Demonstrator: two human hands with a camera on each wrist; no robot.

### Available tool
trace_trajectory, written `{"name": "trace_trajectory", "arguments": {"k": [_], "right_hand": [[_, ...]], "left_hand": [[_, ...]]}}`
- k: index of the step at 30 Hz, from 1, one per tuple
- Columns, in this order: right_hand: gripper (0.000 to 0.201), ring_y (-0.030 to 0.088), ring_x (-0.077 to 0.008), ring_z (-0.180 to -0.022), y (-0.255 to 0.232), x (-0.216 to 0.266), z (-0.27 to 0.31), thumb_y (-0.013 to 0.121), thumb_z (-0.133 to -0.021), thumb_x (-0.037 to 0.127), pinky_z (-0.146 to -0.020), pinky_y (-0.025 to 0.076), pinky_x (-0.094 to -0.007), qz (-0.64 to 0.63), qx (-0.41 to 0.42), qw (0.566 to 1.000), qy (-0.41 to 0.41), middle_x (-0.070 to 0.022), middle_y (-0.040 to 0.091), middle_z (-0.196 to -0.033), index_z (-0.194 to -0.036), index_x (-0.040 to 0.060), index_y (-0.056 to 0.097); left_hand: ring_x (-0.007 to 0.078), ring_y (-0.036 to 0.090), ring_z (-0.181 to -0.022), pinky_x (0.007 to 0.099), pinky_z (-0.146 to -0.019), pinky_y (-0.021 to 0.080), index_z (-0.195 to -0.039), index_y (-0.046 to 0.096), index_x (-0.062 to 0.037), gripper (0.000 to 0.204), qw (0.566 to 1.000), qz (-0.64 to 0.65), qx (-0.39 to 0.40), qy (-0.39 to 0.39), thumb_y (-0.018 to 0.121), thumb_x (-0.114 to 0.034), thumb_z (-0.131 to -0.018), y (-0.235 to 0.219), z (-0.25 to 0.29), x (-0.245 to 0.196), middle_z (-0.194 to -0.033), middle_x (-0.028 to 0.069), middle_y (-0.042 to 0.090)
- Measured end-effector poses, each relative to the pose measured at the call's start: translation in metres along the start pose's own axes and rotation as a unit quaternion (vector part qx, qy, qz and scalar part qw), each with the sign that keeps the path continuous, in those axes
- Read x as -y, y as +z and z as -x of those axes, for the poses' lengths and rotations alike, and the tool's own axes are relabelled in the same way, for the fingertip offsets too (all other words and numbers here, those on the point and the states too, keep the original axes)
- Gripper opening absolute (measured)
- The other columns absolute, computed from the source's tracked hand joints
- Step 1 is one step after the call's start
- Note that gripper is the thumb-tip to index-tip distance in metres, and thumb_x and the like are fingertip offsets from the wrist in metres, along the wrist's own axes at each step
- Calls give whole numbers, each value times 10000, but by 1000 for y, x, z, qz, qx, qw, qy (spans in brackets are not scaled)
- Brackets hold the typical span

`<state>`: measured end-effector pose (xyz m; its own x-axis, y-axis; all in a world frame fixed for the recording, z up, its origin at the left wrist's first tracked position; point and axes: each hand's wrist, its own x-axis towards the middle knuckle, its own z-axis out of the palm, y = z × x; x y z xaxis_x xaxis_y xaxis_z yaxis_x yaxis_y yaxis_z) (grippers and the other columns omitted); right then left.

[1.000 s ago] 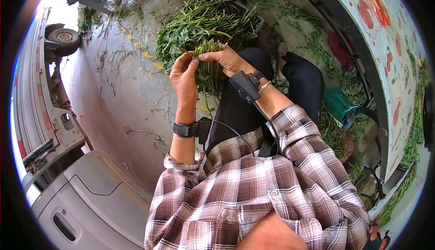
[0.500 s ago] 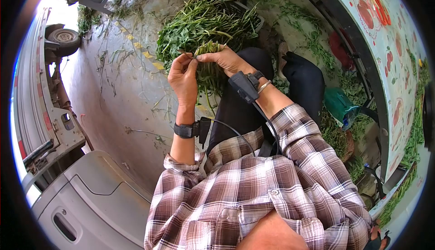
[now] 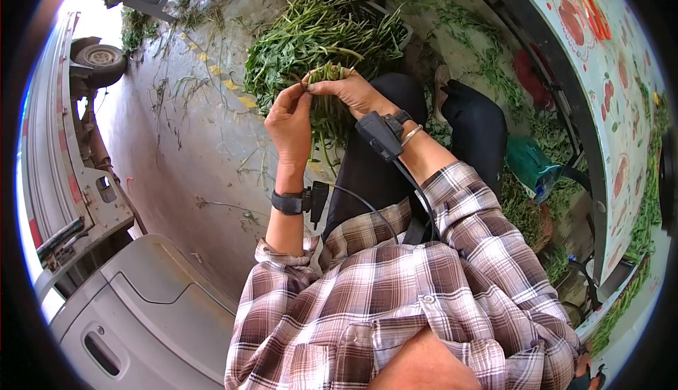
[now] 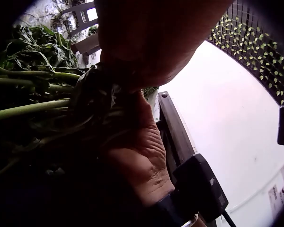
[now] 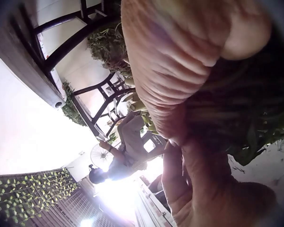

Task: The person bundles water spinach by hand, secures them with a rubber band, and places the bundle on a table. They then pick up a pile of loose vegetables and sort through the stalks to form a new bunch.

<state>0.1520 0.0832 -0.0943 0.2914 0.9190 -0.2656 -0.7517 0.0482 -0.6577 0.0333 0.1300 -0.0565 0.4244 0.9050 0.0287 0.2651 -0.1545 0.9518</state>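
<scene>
Head view: we recorded one bundle of smooth green stalks [image 3: 326, 100] above the lap, gripped by the right hand [image 3: 353, 92]; the left hand [image 3: 289, 118] pinched its cut ends. One leafy heap [image 3: 318, 33] lay beyond.

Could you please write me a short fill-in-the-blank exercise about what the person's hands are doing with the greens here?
1. Both hands hold a bunch of green ____ above the lap.
2. The right hand grips the bunch near its cut ____.
3. The left hand wears a black ____ at the wrist.
4. Beyond the knees a dark crate holds a heap of ____.

Missing words: stems; ends; band; greens
</scene>
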Motion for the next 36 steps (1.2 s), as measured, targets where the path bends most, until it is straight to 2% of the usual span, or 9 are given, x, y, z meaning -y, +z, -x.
{"name": "trace_trajectory", "arguments": {"k": [5,7,8,12,14,20,23,29,36], "right_hand": [[165,614,-126,-795,1,1,1,678,-709,-6,-771,474,-264,8,-30,999,9,-43,664,-852,-869,30,665],[164,613,-123,-793,-2,1,1,676,-707,-7,-775,470,-266,7,-49,999,3,-40,665,-846,-866,31,666],[164,614,-125,-797,-2,0,0,675,-705,-4,-784,466,-268,4,-56,998,-10,-44,667,-841,-865,28,665],[159,614,-157,-867,-6,-1,-3,622,-751,29,-816,466,-287,68,-41,996,-34,-74,660,-882,-907,13,645],[166,615,-163,-861,-7,-3,-6,619,-756,46,-811,466,-294,60,-29,997,-39,-84,661,-875,-917,11,639],[179,610,-157,-849,-4,0,-1,614,-761,34,-804,469,-286,6,4,1000,10,-87,656,-873,-937,5,625],[195,605,-149,-850,-5,2,-1,626,-765,36,-795,474,-286,-21,15,999,25,-71,649,-900,-959,9,617],[210,599,-128,-827,-2,4,3,652,-733,0,-756,473,-261,0,56,998,25,-40,643,-860,-938,35,624],[189,605,-129,-731,-2,1,1,671,-659,-56,-699,470,-267,-1,16,999,41,-30,647,-784,-818,41,642]], "left_hand": [[73,573,-750,197,-697,458,-941,628,25,137,1000,6,-2,6,602,-9,-811,-4,3,5,-837,30,639],[82,566,-718,198,-671,455,-947,639,14,137,990,137,-28,6,590,-17,-823,-10,-2,11,-806,26,632],[82,566,-718,198,-671,455,-947,639,14,137,990,137,-27,5,590,-17,-823,-15,-3,8,-806,26,632],[73,539,-678,192,-604,435,-961,648,3,147,997,47,-66,9,582,-35,-835,-41,-2,-7,-769,18,613],[65,540,-679,188,-590,429,-954,653,-2,144,1000,-25,-19,-2,589,-44,-832,-47,0,-11,-775,21,615],[56,537,-613,180,-553,417,-1021,613,-7,227,995,-44,75,-41,623,-25,-795,-12,15,-3,-690,13,606],[54,525,-583,179,-533,397,-1022,515,-21,277,996,-50,71,-37,635,-11,-774,-4,14,-4,-653,11,594],[57,530,-574,192,-536,408,-1023,494,-20,310,993,-100,61,-20,642,-10,-751,-3,13,-8,-635,12,597],[73,535,-557,210,-553,432,-1033,493,-35,320,987,-151,52,5,646,-30,-752,0,19,-20,-612,13,593]]}}
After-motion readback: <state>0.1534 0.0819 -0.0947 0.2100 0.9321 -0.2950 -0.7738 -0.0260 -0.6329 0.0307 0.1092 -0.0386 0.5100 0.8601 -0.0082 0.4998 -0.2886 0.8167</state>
